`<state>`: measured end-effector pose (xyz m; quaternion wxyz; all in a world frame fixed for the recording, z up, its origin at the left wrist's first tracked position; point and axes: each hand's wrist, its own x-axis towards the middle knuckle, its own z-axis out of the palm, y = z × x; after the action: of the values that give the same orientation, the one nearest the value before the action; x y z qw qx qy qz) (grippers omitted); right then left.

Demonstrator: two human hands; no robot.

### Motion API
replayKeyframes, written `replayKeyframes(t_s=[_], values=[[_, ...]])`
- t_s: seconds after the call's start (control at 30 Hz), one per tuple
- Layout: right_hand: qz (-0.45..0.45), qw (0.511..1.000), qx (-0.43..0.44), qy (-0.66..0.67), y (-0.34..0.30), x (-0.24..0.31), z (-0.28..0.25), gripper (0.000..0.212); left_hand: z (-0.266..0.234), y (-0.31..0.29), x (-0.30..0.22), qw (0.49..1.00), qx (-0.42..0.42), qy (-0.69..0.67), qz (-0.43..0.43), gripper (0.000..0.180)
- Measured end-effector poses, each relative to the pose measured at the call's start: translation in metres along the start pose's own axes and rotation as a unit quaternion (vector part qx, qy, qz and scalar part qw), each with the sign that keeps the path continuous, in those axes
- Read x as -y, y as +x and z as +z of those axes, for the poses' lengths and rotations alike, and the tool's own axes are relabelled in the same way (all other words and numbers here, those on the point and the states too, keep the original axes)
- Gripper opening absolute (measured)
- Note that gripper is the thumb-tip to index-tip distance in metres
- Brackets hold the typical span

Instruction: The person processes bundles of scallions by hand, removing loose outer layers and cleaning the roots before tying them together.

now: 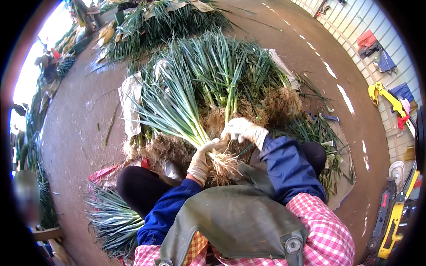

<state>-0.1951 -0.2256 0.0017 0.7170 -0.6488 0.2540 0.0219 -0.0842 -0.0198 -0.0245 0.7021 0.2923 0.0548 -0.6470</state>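
My left hand [200,163], in a pale work glove, is closed round the lower stems of a bunch of green onions [184,116]. Their leaves fan up and to the left, and a tuft of pale roots hangs below the fist. Just right of it, my gloved right hand [245,131] is closed at the root end of another green onion [230,95], whose leaves point away from me over the pile. Both hands are close together above my lap. Directly beyond them lies a big heap of green onions [253,62], roots toward me.
Another heap of green onions [177,24] lies farther back. A trimmed-looking bundle [113,217] rests at my left leg, and loose leaves [326,150] are scattered on the right. A yellow toy-like digger arm [395,102] stands by the right wall. A dark green apron [226,217] covers my lap.
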Motion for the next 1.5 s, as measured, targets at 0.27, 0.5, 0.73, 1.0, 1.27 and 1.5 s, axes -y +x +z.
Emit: replayKeyframes(t_s=[0.27,0.5,0.73,1.0,1.27,1.5], values=[[-0.021,0.999,-0.024,-0.031,0.004,-0.025,0.012,0.029,0.003,-0.001,0.004,0.999,-0.034,0.030,-0.006,0.014],[0.052,0.939,-0.002,0.340,0.037,-0.049,0.018,0.051,0.010,-0.007,0.000,0.999,-0.038,-0.018,0.007,0.021],[0.020,0.987,-0.070,0.144,0.039,-0.035,0.014,0.042,0.011,-0.006,0.002,0.998,-0.055,-0.009,-0.004,0.022],[-0.052,0.956,-0.244,-0.156,0.013,-0.021,0.051,0.028,-0.006,0.008,0.005,0.997,-0.059,0.031,0.027,0.012],[0.066,0.996,0.042,0.044,-0.029,0.009,0.085,0.020,0.009,0.006,0.009,0.989,-0.133,0.005,0.066,0.009],[0.004,0.984,0.113,0.135,-0.067,0.049,0.095,0.025,-0.024,0.016,0.006,0.987,-0.140,0.033,0.069,0.015]])
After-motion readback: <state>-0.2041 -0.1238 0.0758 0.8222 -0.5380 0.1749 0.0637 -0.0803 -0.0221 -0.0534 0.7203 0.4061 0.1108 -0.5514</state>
